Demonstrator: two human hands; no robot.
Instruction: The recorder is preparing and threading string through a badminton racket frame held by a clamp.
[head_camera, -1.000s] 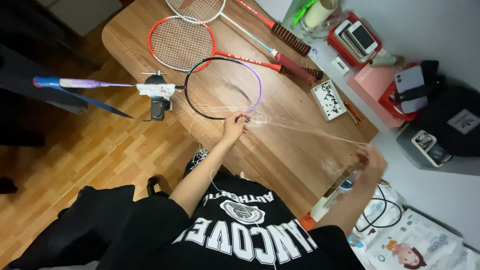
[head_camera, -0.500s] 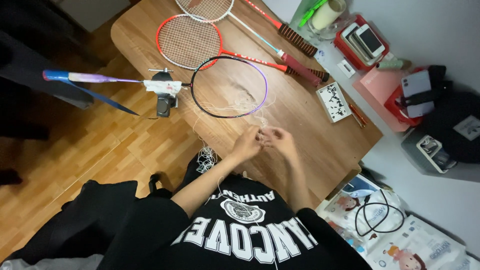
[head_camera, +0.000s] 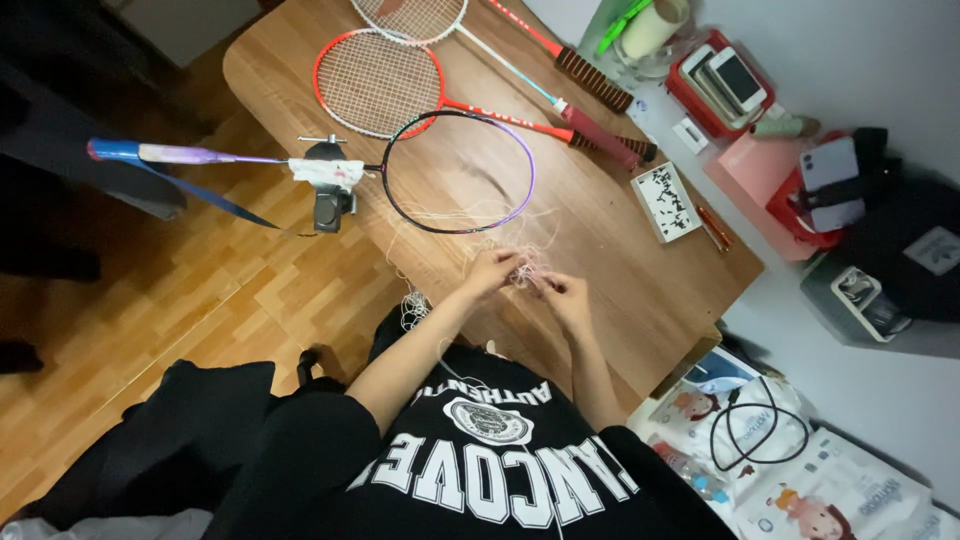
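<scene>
My left hand (head_camera: 492, 272) and my right hand (head_camera: 564, 293) are close together over the near part of a wooden table (head_camera: 620, 250), both pinching a loose tangle of pale racket string (head_camera: 524, 270). The string trails up to a black-and-purple badminton racket frame (head_camera: 458, 171) with no strings in its head. That racket's shaft is held in a small clamp (head_camera: 328, 192) at the table's left edge, its blue handle (head_camera: 150, 154) sticking out over the floor.
A strung red racket (head_camera: 380, 82) and another racket (head_camera: 420, 15) lie farther back. A small patterned box (head_camera: 666, 201) and pens rest at the right edge. Red trays with phones (head_camera: 722, 80), a black bag (head_camera: 900, 250) and packages (head_camera: 790, 470) crowd the right. Wooden floor lies left.
A second ago my right hand was stretched far to the right, pulling the string taut. It has come back to meet my left hand, and the string is now bunched between them.
</scene>
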